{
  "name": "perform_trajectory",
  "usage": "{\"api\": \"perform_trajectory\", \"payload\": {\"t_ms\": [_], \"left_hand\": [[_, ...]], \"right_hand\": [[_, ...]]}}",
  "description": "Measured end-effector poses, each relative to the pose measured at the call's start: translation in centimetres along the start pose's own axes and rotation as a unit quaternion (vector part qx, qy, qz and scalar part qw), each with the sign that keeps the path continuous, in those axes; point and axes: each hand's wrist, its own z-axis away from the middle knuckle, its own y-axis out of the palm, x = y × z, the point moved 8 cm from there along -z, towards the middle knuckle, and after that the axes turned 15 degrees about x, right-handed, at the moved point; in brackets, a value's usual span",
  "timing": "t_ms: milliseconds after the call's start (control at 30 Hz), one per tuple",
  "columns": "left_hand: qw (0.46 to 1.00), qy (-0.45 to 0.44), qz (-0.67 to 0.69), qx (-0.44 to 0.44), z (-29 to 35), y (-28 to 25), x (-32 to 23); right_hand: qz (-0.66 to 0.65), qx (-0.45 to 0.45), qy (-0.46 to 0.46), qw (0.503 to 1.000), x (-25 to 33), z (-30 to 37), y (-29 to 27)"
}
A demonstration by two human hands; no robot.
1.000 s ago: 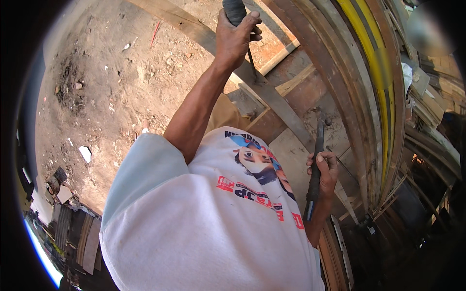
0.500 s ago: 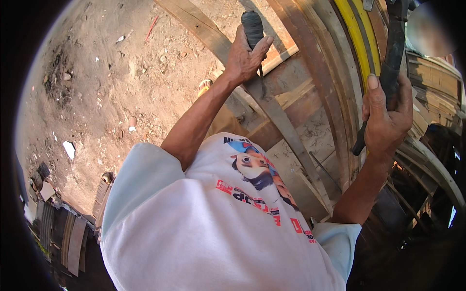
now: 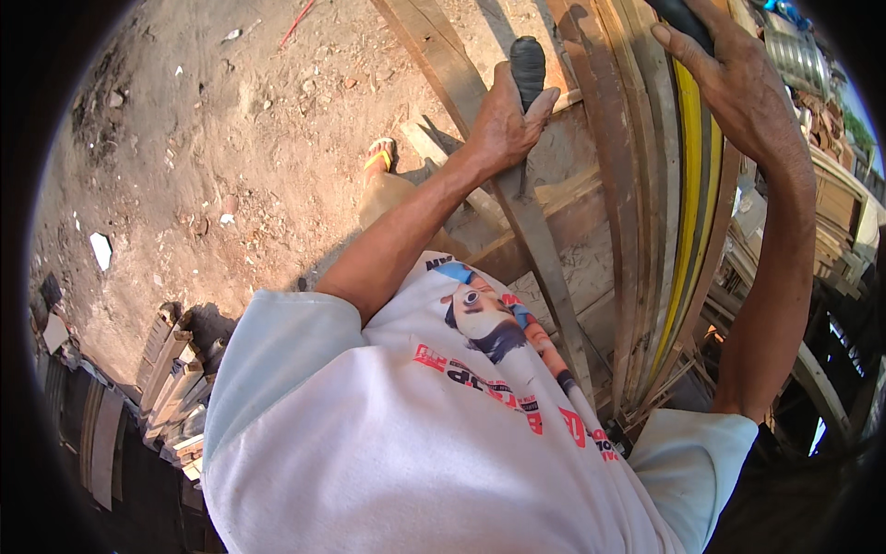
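Gripping dark-handled chisel (image 3: 528, 69) in left hand (image 3: 501, 125), tip on wooden frame (image 3: 572, 208). Right hand (image 3: 738, 88) has swung up from waist, fingers closed on black tool handle (image 3: 681, 18) overhead: strike looks imminent.

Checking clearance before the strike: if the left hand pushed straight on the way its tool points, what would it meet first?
Probably the slanted wooden plank: the left hand grips a dark-handled tool whose shaft runs down onto that plank. Depth is unclear, so actual contact can't be confirmed.
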Motion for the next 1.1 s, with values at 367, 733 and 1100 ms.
{"api": "perform_trajectory", "payload": {"t_ms": [367,733,1100], "left_hand": [[0.999,0.012,-0.025,0.035,0.2,0.5,-1.4],[0.994,-0.027,0.059,0.089,0.6,0.7,-1.3],[0.954,-0.073,0.284,0.066,0.3,0.7,-1.5]], "right_hand": [[0.036,0.127,-0.043,0.990,4.2,-1.1,1.8],[-0.004,0.081,-0.060,0.995,2.8,0.6,6.5],[-0.382,0.053,0.151,0.910,3.7,11.3,12.3]]}}
